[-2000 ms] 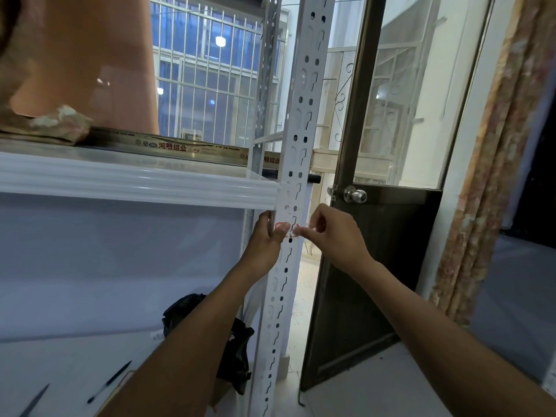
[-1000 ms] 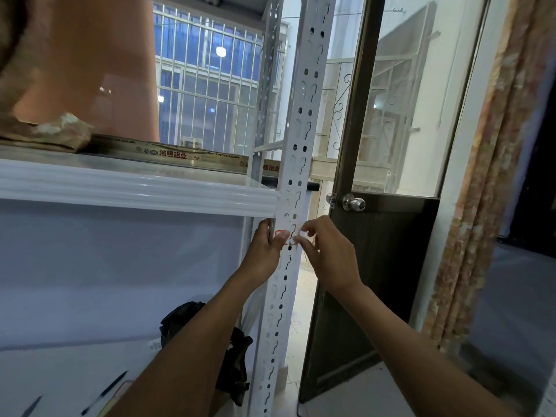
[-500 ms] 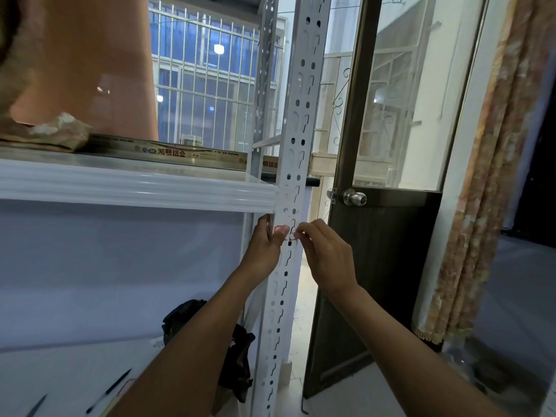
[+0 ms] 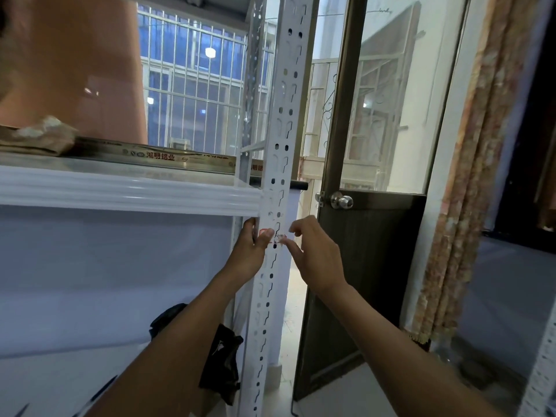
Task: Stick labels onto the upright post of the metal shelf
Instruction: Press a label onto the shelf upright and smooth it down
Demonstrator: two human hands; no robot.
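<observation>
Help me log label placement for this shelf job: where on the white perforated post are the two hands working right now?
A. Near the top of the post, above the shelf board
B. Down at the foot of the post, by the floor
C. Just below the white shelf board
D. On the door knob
C: the left hand and right hand meet at a small red-edged label on the post, just under the shelf board.
</observation>
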